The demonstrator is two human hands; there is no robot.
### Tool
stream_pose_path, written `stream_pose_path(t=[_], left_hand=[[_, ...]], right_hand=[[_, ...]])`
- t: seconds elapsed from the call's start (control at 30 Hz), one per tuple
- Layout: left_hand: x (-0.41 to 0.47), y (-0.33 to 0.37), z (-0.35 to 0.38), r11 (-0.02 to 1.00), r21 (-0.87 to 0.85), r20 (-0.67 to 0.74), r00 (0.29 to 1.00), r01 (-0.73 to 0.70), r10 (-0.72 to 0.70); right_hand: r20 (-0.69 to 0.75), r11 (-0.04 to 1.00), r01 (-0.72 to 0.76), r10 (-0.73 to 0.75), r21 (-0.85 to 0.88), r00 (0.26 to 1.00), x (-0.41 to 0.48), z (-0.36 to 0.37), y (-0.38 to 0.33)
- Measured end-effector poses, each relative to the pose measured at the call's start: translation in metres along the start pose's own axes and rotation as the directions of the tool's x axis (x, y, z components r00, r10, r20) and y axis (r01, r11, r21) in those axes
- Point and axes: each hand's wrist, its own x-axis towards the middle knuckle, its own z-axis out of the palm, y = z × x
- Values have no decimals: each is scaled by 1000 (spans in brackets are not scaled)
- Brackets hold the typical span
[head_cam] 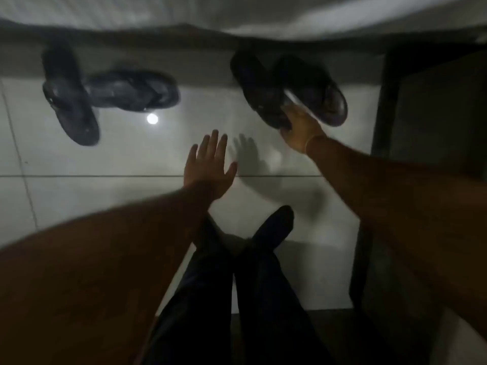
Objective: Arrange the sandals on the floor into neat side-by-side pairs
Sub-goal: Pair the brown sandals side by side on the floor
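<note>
Two dark sandals lie at the upper left: one [69, 98] points down the frame, the other [134, 90] lies across it, touching at an angle. At the upper right a dark brown pair sits side by side, its left sandal [259, 90] next to its right sandal [319, 90]. My right hand [300, 127] grips the near end of the left brown sandal. My left hand [209, 164] hovers over the tiles in the middle, fingers spread, holding nothing. The picture is dim and blurred.
Pale glossy floor tiles [105, 196] with a bright lamp reflection [152, 118]. A bed edge with white sheet [237, 11] runs along the top. A dark cabinet [434, 114] stands on the right. My dark-trousered legs [250, 272] and foot are below.
</note>
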Motion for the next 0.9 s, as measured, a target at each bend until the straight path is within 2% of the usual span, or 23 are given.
stream_pose_path(t=[0.03,0.1,0.23,0.3,0.4,0.53,0.73,0.8,0.83,0.9], left_hand=[[12,-7,7,999,40,-5,1000,-28,28],[35,-24,18,998,54,-3,999,-39,40],[70,-46,25,999,14,-33,998,-45,45],[82,-52,20,999,-3,-58,997,-52,52],[94,-53,14,998,-19,-74,995,-66,64],[107,-45,11,993,-23,-89,989,-117,115],[114,-35,22,976,134,-99,977,-174,188],[116,-36,28,965,188,-93,975,-181,201],[116,-38,31,961,211,-95,975,-179,202],[115,-44,37,956,244,-103,976,-164,194]], right_hand=[[-15,1000,15,-15,-12,1000,19,6,4],[-16,999,-50,50,2,999,46,8,5],[-43,981,-127,134,148,990,64,22,-2],[-69,976,-141,155,167,986,60,29,-13],[2,979,-123,124,163,992,41,44,-35],[122,959,-138,111,246,986,7,74,-73],[206,965,-84,32,249,978,-27,114,-104],[147,945,-94,49,314,988,-26,106,-95],[68,938,-92,74,334,995,-22,99,-85],[-144,965,-67,106,255,984,-8,75,-58]])
